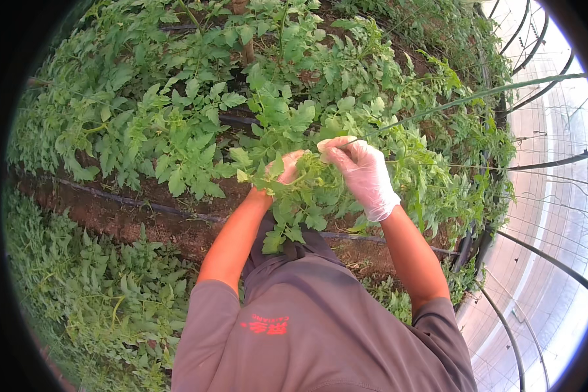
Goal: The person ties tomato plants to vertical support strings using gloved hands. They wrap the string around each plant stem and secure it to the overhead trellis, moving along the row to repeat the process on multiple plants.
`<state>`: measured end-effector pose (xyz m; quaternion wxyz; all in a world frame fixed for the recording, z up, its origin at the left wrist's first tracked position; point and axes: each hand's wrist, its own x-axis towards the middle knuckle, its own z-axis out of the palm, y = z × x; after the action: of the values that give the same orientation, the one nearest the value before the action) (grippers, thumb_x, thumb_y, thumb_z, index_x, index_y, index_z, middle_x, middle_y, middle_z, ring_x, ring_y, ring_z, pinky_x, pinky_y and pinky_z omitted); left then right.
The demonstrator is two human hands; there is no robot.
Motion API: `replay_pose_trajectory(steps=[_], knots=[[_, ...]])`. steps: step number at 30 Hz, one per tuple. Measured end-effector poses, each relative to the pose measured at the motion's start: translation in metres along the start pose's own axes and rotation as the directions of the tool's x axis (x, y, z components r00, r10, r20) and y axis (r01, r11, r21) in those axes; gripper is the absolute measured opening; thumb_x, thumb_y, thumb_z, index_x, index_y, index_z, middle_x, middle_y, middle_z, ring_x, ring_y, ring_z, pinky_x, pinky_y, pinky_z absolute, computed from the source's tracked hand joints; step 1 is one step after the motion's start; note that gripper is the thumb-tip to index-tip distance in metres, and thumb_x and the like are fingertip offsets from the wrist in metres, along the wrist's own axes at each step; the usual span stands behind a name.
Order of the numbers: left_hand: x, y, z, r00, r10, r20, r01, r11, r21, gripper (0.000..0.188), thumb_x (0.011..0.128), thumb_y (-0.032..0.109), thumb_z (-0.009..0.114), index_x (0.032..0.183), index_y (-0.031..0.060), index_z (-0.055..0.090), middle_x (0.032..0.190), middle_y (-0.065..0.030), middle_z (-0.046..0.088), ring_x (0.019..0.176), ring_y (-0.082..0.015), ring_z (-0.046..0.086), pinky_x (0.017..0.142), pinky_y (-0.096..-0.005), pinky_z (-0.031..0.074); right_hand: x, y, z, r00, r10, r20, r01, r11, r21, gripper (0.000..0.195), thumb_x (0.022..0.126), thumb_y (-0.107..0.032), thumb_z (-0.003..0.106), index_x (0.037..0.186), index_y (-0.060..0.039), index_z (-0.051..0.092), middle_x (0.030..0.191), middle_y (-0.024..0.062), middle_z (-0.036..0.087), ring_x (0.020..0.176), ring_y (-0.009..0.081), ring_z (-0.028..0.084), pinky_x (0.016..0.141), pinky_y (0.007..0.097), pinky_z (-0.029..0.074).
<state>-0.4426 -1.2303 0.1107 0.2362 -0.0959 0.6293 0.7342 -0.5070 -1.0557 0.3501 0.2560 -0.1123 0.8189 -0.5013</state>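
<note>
My left hand point(288, 169), in a thin clear glove, is in among the top of a tomato plant point(313, 181). Leaves cover part of its fingers, so its grip on the stem cannot be made out. Just to the right, my right hand point(360, 169) wears a similar whitish glove. Its thumb and fingers pinch a green twine point(451, 102), which stretches taut from the fingertips up to the right edge. Leafy shoots of the plant hang below and between both hands, in front of my dark trousers point(318, 247).
Dense tomato foliage point(142, 122) spreads ahead, with another row point(103, 294) at lower left. A black drip hose point(127, 200) crosses the bare soil point(142, 228) between them. A wooden stake point(247, 49) stands ahead. Dark greenhouse hoops point(558, 159) and translucent sheeting point(534, 245) line the right.
</note>
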Motion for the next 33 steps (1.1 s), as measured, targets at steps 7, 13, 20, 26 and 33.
replay_pose_trajectory(steps=[7,13,20,26,33], knots=[[0.005,0.007,0.029,0.976,0.212,0.052,-0.207,0.821,0.532,0.051,0.095,0.003,0.066,0.145,0.0064,0.056,0.125,-0.0235,0.069,0.109,-0.0328,0.072,0.093,-0.0407,0.057,0.004,0.018,-0.008,0.984,-0.014,-0.180,0.058,0.968,0.243,0.014,0.102,-0.009,0.068,0.112,-0.0016,0.074,0.100,0.0036,0.076,0.088,0.0073,0.067,0.081,0.0248,0.056],[-0.009,0.043,0.035,0.975,0.222,0.009,-0.185,0.787,0.589,0.025,0.095,0.024,0.073,0.115,0.0094,0.072,0.097,-0.0154,0.075,0.087,-0.0286,0.073,0.078,-0.0411,0.055,-0.008,-0.010,0.004,1.000,-0.025,0.017,0.023,0.993,0.119,0.043,0.097,-0.002,0.072,0.138,-0.0041,0.062,0.127,0.0087,0.070,0.097,0.0108,0.069,0.085,0.0281,0.057],[0.007,0.010,0.022,0.981,0.123,-0.151,-0.128,0.991,-0.029,0.020,0.096,0.019,0.067,0.109,0.0058,0.073,0.093,-0.0050,0.073,0.085,-0.0120,0.065,0.074,-0.0333,0.053,-0.041,0.060,-0.011,0.752,-0.652,0.099,0.519,0.492,-0.699,0.059,0.079,0.006,0.067,0.134,-0.0152,0.062,0.135,0.0070,0.065,0.123,0.0302,0.064,0.105,0.0441,0.048],[0.010,0.018,0.018,0.946,0.294,-0.137,-0.223,0.897,0.382,0.023,0.096,0.026,0.067,0.109,0.0082,0.073,0.095,-0.0105,0.075,0.084,-0.0226,0.071,0.076,-0.0376,0.055,-0.013,0.072,0.037,0.733,-0.596,0.326,0.540,0.220,-0.812,0.065,0.084,-0.009,0.063,0.147,-0.0225,0.053,0.121,-0.0036,0.066,0.129,0.0171,0.057,0.119,0.0499,0.032],[-0.007,0.042,0.022,0.910,0.395,-0.125,-0.153,0.601,0.785,0.022,0.096,0.026,0.066,0.114,0.0144,0.069,0.104,-0.0125,0.074,0.090,-0.0344,0.072,0.077,-0.0474,0.057,0.021,0.072,0.020,0.832,-0.106,-0.545,0.234,0.957,0.172,0.061,0.079,0.002,0.081,0.137,-0.0101,0.064,0.119,0.0032,0.071,0.105,0.0150,0.063,0.103,0.0337,0.048]])
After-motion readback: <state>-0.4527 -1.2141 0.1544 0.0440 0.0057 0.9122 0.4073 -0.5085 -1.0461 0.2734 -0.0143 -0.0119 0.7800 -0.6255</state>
